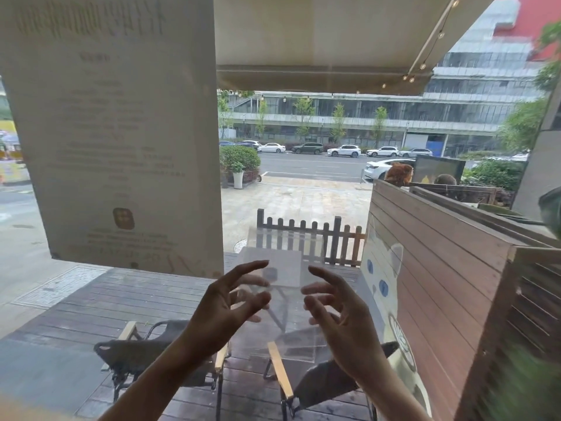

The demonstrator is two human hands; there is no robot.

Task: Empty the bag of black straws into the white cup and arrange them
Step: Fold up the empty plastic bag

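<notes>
Clear plastic bag [282, 287], flat, see-through, apparently empty, between left hand [224, 308] and right hand [337, 320], fingers spread wide

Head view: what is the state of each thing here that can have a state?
Clear plastic bag: raised between the hands, no straws visible inside.
Left hand: fingers spread and curled at the bag's edge; grip unclear.
Right hand: fingers spread and curled at the opposite edge; grip unclear.
Folding chairs: unfolded, unoccupied.
String lights: lit.
</notes>
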